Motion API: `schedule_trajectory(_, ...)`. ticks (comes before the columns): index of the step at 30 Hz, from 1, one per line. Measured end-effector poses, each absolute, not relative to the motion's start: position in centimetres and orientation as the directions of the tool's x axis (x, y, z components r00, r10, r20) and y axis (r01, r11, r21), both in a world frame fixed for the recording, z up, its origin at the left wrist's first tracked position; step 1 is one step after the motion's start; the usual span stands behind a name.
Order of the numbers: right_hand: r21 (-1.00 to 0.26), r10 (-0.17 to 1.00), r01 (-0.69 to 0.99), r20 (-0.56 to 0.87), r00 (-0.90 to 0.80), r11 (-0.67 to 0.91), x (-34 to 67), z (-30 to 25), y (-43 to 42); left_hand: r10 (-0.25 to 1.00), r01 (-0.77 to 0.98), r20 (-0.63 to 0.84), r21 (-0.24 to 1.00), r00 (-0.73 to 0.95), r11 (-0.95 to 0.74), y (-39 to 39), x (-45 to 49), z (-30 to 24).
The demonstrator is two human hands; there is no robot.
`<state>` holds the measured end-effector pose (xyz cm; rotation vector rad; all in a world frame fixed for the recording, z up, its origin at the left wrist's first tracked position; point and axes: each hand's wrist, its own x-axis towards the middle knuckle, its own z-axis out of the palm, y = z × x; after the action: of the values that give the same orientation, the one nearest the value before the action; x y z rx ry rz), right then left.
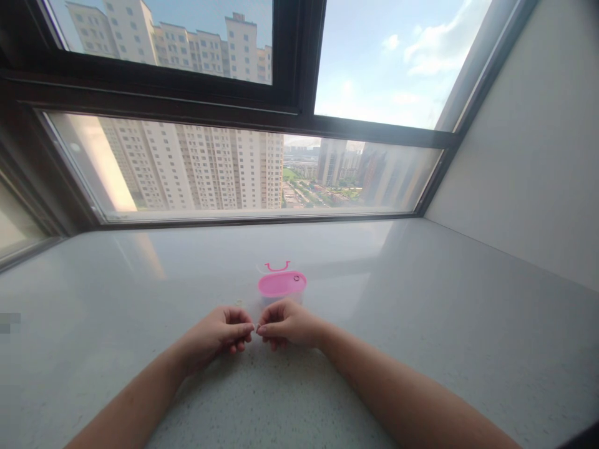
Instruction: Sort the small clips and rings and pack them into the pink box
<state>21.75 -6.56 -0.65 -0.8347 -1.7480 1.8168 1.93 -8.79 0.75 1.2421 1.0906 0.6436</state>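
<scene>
Left hand (219, 333) and right hand (287, 324): two, both curled narrow, fingertips pinched and meeting; whatever they pinch is too small to tell. One pink box (282, 285) just beyond them, mid-sill (421, 299).

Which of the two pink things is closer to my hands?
The oval pink box, just beyond your right hand; the thin U-shaped pink piece sits behind it.
</scene>
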Motion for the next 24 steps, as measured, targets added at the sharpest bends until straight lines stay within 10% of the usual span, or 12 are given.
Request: schedule_trajectory(24,-0.989,0.714,0.008,-0.112,-0.691,-0.147,22.18,-0.44,-6.23,0.838,0.073,-0.357,0.930,0.413,0.360,-8.45,1.69,0.47)
